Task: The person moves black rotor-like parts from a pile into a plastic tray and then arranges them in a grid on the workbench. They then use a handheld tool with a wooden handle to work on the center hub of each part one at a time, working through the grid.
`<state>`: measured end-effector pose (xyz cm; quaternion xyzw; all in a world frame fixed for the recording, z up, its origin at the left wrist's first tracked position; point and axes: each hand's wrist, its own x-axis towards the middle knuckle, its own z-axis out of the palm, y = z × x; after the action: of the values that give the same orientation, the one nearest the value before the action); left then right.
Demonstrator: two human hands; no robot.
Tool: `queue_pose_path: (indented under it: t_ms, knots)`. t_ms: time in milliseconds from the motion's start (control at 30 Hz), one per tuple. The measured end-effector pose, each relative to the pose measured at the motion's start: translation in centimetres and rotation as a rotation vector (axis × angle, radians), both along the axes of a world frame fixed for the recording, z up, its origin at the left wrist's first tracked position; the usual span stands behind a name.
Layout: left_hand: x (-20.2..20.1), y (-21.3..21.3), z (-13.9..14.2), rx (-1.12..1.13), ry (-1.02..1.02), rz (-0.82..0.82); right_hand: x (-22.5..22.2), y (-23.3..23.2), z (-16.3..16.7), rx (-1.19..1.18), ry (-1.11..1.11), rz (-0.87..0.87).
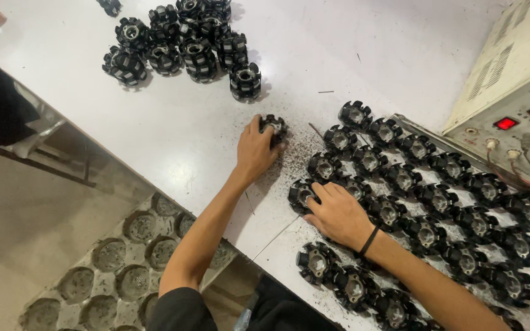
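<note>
Right hand [337,211]: resting on the rows of black toothed parts [437,199], fingers curled over the part at the row's near corner [302,195]; whether it grips, I cannot tell.
Left hand [256,150]: fingers closed round one lone black part [274,127] on the white table [173,122].
Risk: dark grit [295,156] between the hands could make a part slip.
Around: stacked parts [185,43] far left; control box [510,104] crowds the right.

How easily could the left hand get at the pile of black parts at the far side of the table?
Probably yes. The left hand grips one black part, and only bare white table lies between it and the pile. It must release that part first.
</note>
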<state>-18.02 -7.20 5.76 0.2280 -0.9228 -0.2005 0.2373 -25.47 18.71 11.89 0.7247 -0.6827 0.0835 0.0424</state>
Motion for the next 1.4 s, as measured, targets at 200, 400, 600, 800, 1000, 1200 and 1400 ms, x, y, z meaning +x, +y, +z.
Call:
queue_pose_path:
  t_ms: [200, 400, 600, 800, 1000, 1200, 1400]
  knots:
    - [5.3, 1.4, -0.5, 0.103, -0.105, -0.289, -0.1, -0.5, 0.3, 0.059, 0.07, -0.058]
    - [10.1, 3.9, 0.1, 0.28, 0.031, -0.306, 0.4, -0.9, 0.9, 0.115, 0.094, -0.065]
    - [14.8, 11.1, 1.6, 0.379, 0.025, -0.479, 1.0, -0.6, 1.5, 0.117, 0.079, -0.095]
    - [17.0, 13.7, 1.2, 0.395, 0.076, -0.275, 4.1, 0.8, -0.3, 0.007, -0.109, -0.058]
    - [20.7, 18.9, -0.7, 0.163, 0.067, 0.17, 5.1, 0.8, -3.3, 0.071, -0.148, -0.036]
    - [21.7, 19.8, -4.5, 0.526, 0.1, 0.155, 4.8, 1.6, -5.0, 0.128, -0.113, -0.046]
    - [29.1, 6.8, -5.9, 0.065, -0.746, 0.366, 4.0, 1.8, -5.5, 0.124, -0.153, -0.048]
